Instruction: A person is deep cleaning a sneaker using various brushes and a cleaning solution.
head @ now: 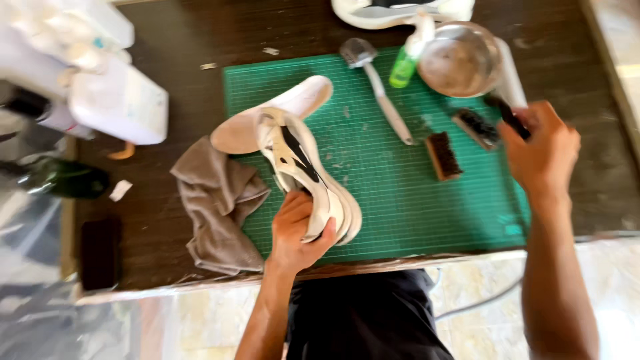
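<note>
My left hand [298, 230] grips a white shoe [303, 170] with black trim by its heel end, holding it on its side over the green cutting mat [400, 200]. A white insole [270, 113] lies on the mat just behind the shoe. My right hand [541, 148] is closed around the dark handle of a black-bristled brush [479, 127], held above the mat's right side near a metal bowl [459, 59].
A brown wooden brush [443, 155], a white long-handled brush [381, 93] and a green spray bottle [407, 57] lie on the mat. A grey cloth [217, 200] sits at its left edge. A second white shoe [393, 10] lies at the back; white containers [117, 100] stand at left.
</note>
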